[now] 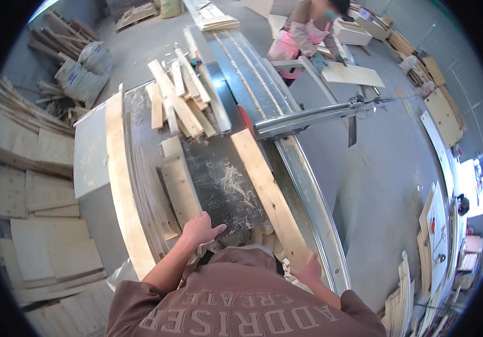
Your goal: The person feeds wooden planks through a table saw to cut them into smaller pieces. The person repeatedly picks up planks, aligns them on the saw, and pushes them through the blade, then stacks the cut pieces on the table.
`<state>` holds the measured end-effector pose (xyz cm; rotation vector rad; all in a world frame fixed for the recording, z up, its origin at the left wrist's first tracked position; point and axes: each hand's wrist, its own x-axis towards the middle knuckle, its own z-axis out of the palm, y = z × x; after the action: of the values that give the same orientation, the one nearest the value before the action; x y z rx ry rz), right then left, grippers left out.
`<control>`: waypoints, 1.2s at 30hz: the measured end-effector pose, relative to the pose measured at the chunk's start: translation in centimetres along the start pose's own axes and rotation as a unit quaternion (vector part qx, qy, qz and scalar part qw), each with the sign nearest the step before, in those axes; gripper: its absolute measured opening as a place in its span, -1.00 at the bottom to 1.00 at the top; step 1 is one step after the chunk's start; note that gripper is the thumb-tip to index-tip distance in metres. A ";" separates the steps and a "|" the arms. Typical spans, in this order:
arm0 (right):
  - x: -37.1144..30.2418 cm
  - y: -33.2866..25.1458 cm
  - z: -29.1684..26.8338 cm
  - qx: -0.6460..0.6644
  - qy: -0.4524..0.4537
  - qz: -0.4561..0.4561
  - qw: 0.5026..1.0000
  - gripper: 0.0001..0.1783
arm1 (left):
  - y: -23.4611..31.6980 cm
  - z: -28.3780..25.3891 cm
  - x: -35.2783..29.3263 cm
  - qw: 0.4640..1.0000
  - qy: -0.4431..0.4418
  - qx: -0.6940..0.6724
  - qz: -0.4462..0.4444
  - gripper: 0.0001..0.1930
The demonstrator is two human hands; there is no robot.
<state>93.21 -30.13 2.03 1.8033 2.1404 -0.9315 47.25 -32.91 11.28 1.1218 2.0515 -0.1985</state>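
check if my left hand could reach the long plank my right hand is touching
Likely yes: only a sawdust-strewn stretch of table seems to separate your left hand from the plank at your right hand, with nothing tall between.

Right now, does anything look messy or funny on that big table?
Yes. Pale shavings lie scattered over the dark tabletop, left of the long board at the right hand, looking spilled. Beyond, a heap of wood strips lies crisscrossed, so it looks untidy.
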 end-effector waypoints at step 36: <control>3.3 -29.5 0.8 0.205 -0.168 -0.406 0.874 -0.21 | -12.2 -4.0 -12.1 0.881 0.397 -0.161 -0.203 0.19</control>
<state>64.56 -29.69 9.67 0.6659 2.5858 -1.8283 39.40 -46.18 19.79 0.5800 2.8946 0.4724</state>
